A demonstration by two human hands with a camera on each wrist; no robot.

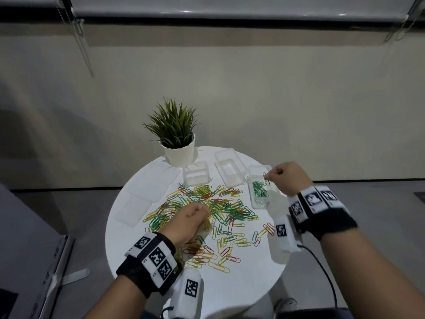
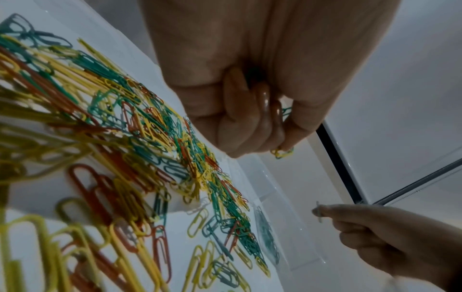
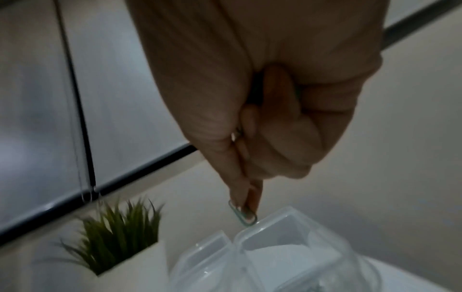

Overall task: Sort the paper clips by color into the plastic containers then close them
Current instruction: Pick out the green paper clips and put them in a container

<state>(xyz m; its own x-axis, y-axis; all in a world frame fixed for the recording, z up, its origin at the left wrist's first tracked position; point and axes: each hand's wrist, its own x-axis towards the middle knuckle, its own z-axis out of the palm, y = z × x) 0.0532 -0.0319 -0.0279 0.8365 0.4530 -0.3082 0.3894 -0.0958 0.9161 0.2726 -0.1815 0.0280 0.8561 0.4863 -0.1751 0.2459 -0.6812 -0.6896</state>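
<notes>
A heap of green, yellow and red paper clips [image 1: 207, 210] covers the round white table [image 1: 128, 249]. My right hand [image 1: 271, 174] pinches a green clip [image 3: 243, 214] above the right clear container [image 1: 259, 203], which holds green clips. My left hand [image 1: 200, 211] hovers over the heap with curled fingers, pinching yellow and green clips [image 2: 282, 153] at the fingertips. Two more clear containers, one in the middle [image 1: 232, 180] and one on the left [image 1: 196, 180], stand with nothing in them.
A potted plant [image 1: 177, 139] stands at the table's far edge. Clear lids [image 1: 142, 199] lie on the left side of the table. A black cable [image 1: 322, 268] hangs past the right edge. A box [image 1: 30, 261] sits low at left.
</notes>
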